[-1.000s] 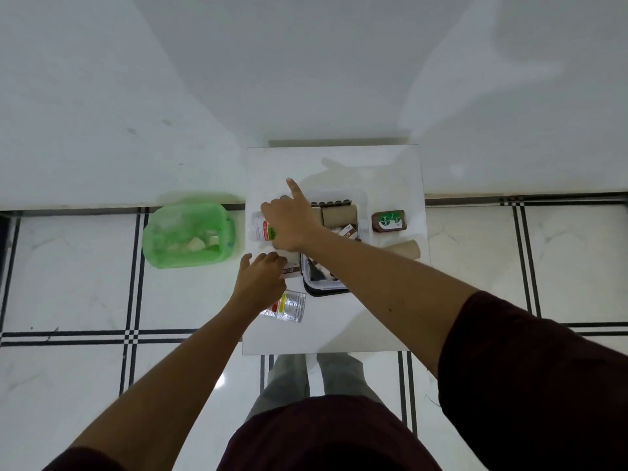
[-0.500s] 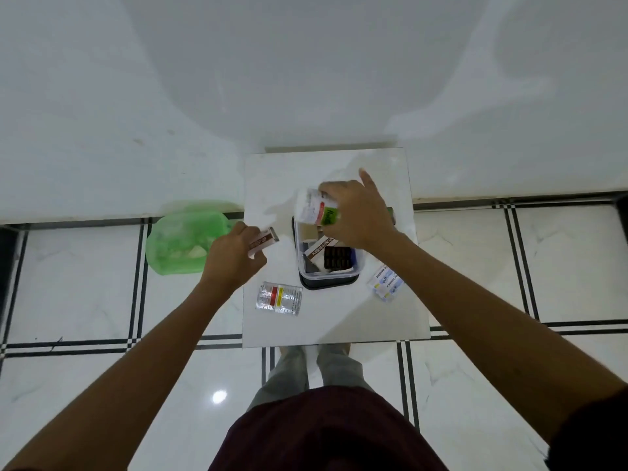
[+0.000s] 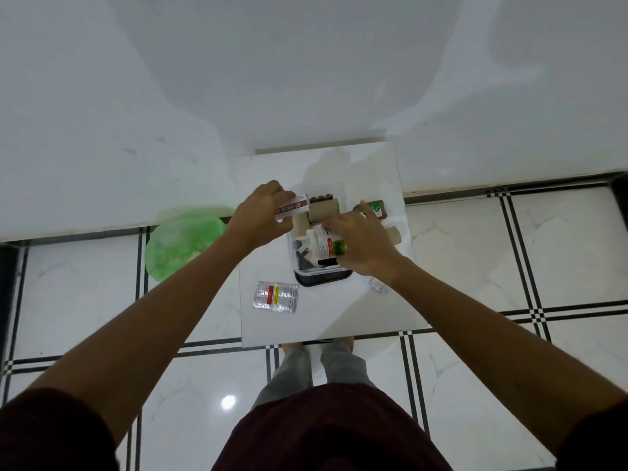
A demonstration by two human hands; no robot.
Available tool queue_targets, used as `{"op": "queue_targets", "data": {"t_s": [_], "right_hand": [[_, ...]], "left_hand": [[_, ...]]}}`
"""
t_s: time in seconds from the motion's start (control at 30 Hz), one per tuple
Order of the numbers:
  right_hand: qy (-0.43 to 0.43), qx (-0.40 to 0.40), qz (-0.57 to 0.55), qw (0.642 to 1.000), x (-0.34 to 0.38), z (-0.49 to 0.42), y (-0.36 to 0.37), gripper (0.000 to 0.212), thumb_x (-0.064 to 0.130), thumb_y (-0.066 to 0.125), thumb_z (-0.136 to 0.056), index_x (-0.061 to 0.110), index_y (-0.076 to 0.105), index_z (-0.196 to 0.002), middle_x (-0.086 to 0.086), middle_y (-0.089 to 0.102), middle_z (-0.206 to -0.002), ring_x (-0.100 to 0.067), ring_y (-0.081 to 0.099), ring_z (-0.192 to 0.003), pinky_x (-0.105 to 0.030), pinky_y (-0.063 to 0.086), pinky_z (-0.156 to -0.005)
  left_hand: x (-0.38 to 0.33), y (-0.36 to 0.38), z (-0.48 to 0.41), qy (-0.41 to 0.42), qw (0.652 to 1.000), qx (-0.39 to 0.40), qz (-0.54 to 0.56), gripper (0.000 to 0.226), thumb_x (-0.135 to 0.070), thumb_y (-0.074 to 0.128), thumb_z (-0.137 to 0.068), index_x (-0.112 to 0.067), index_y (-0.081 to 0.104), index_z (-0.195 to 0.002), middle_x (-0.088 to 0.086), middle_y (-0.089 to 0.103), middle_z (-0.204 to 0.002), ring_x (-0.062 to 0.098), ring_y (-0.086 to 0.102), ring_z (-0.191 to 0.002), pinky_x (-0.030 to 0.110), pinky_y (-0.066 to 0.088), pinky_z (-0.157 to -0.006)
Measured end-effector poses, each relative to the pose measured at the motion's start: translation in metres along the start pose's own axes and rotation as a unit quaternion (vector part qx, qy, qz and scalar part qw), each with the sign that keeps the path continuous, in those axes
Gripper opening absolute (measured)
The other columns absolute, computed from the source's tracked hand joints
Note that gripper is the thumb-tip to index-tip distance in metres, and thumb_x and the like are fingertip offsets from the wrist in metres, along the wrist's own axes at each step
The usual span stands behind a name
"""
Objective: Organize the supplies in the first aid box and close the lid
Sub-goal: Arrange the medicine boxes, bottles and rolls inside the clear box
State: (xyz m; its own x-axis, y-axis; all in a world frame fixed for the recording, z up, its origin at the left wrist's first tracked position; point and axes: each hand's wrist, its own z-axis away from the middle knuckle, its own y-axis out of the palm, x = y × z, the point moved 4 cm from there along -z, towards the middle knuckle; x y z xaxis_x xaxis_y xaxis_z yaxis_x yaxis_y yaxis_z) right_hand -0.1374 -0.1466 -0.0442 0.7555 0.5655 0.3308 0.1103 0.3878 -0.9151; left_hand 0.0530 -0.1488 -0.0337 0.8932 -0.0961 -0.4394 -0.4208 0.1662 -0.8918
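Right hand [image 3: 362,243]: grip closed around a white bottle with a green cap [image 3: 324,247]. Half a second ago this bottle was held above the far rim of the first aid box [image 3: 323,278]; now it lies tilted inside the box opening, cap toward the wrist, neck pointing away from the palm. It has come down into the container but the fingers have not let go, so I judge the placing step as under way, not finished.

Left hand [image 3: 261,215]: grip closed on a white ointment carton with a dark band [image 3: 293,209]. Earlier this hand was well to the left of the box, over the bare worktop [image 3: 323,317]; it has since travelled toward the box, and the carton's free end now projects past the fingertips, just beside a cardboard roll [image 3: 324,211] at the far end of the box. The carton appears to be over the box's far left corner; whether it touches anything I cannot tell.

Below the left wrist, a clear sachet with red and yellow stripes [image 3: 276,296] lies flat on the worktop, unmoved across the frames. Beyond the right knuckles sit a brown bottle with a green label [image 3: 375,209] and another cardboard roll [image 3: 394,234]. A small packet [image 3: 377,285] shows partly under the right wrist.

Judgement: two items are converging on the box together; several supplies are outside it. The lid is not identified, and closing is some way off.
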Motion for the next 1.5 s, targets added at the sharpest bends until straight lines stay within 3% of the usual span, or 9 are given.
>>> {"op": "queue_targets", "data": {"t_s": [0.3, 0.47, 0.67, 0.93, 1.1, 1.23, 1.33, 1.4, 1.5], "right_hand": [[-0.043, 0.019, 0.004, 0.999, -0.008, 0.003, 0.017, 0.055, 0.018, 0.075, -0.066, 0.018, 0.060, -0.118, -0.006, 0.065, -0.120, -0.028, 0.056, -0.115, -0.056, 0.021, -0.112], [-0.029, 0.014, -0.028, 0.999, -0.008, 0.005, 0.019, 0.058, 0.017, 0.074, -0.071, 0.019, 0.056, -0.126, -0.005, 0.058, -0.132, -0.026, 0.047, -0.127, -0.053, 0.015, -0.117], [-0.015, 0.006, -0.115, 0.993, -0.007, 0.017, 0.016, 0.051, 0.016, 0.069, -0.080, 0.016, 0.055, -0.129, -0.008, 0.053, -0.138, -0.026, 0.043, -0.132, -0.047, 0.023, -0.115], [0.102, -0.016, -0.180, 0.978, -0.009, 0.040, 0.032, 0.035, 0.016, 0.059, -0.090, 0.017, 0.058, -0.126, -0.008, 0.063, -0.128, -0.030, 0.053, -0.122, -0.045, 0.046, -0.102], [0.093, -0.059, -0.136, 0.985, 0.003, 0.030, 0.031, 0.026, 0.026, 0.066, -0.085, 0.011, 0.067, -0.107, -0.009, 0.072, -0.107, -0.026, 0.067, -0.094, -0.037, 0.053, -0.088], [0.098, -0.097, -0.096, 0.986, 0.010, 0.024, 0.031, 0.022, 0.024, 0.068, -0.083, 0.010, 0.068, -0.100, -0.011, 0.071, -0.098, -0.026, 0.066, -0.085, -0.037, 0.054, -0.079], [0.076, -0.134, -0.066, 0.986, 0.004, 0.027, 0.027, 0.025, 0.024, 0.070, -0.081, 0.010, 0.069, -0.101, -0.012, 0.067, -0.106, -0.027, 0.062, -0.095, -0.040, 0.052, -0.084], [0.041, -0.134, -0.053, 0.989, 0.002, 0.028, 0.027, 0.031, 0.025, 0.065, -0.086, 0.010, 0.066, -0.113, -0.012, 0.063, -0.123, -0.029, 0.058, -0.114, -0.045, 0.046, -0.099], [0.006, -0.058, -0.040, 0.997, 0.004, 0.034, 0.037, 0.042, 0.029, 0.050, -0.095, 0.013, 0.050, -0.134, -0.009, 0.048, -0.143, -0.026, 0.039, -0.137, -0.047, 0.023, -0.116]], "left_hand": [[-0.026, 0.018, -0.038, 0.075, 0.990, 0.081, -0.086, 0.041, -0.032, 0.060, -0.085, -0.011, 0.061, -0.120, 0.012, 0.062, -0.110, 0.029, 0.055, -0.101, 0.041, 0.047, -0.076], [-0.036, 0.033, -0.046, 0.097, 0.984, 0.100, -0.115, 0.033, -0.030, 0.060, -0.086, -0.013, 0.064, -0.115, 0.008, 0.066, -0.108, 0.028, 0.059, -0.098, 0.042, 0.048, -0.078], [-0.024, 0.051, -0.040, 0.063, 0.994, 0.079, -0.026, 0.022, -0.020, 0.062, -0.085, -0.006, 0.067, -0.102, 0.012, 0.070, -0.097, 0.030, 0.063, -0.092, 0.039, 0.049, -0.078], [0.019, 0.036, 0.000, 0.150, 0.980, -0.025, -0.127, 0.025, -0.016, 0.065, -0.086, -0.013, 0.070, -0.111, 0.005, 0.068, -0.120, 0.021, 0.062, -0.116, 0.054, 0.035, -0.106], [0.008, 0.049, -0.003, 0.142, 0.980, 0.021, -0.139, 0.023, -0.004, 0.061, -0.084, -0.011, 0.073, -0.103, 0.008, 0.072, -0.112, 0.021, 0.067, -0.108, 0.054, 0.032, -0.108], [-0.001, 0.058, -0.010, 0.097, 0.980, 0.064, -0.159, 0.025, -0.012, 0.054, -0.090, -0.014, 0.072, -0.108, 0.004, 0.070, -0.117, 0.019, 0.064, -0.112, 0.057, 0.024, -0.112], [-0.003, 0.049, -0.006, 0.122, 0.981, -0.003, -0.149, 0.024, -0.013, 0.054, -0.089, -0.014, 0.071, -0.105, 0.005, 0.070, -0.118, 0.019, 0.061, -0.117, 0.065, 0.027, -0.108], [0.000, 0.041, 0.002, 0.139, 0.978, -0.058, -0.142, 0.026, -0.015, 0.052, -0.089, -0.014, 0.070, -0.108, 0.004, 0.068, -0.121, 0.018, 0.059, -0.120, 0.065, 0.028, -0.106], [0.009, 0.045, 0.017, 0.157, 0.974, -0.021, -0.161, 0.036, -0.023, 0.040, -0.092, -0.016, 0.067, -0.115, 0.002, 0.064, -0.128, 0.016, 0.053, -0.127, 0.070, 0.020, -0.106]]}}
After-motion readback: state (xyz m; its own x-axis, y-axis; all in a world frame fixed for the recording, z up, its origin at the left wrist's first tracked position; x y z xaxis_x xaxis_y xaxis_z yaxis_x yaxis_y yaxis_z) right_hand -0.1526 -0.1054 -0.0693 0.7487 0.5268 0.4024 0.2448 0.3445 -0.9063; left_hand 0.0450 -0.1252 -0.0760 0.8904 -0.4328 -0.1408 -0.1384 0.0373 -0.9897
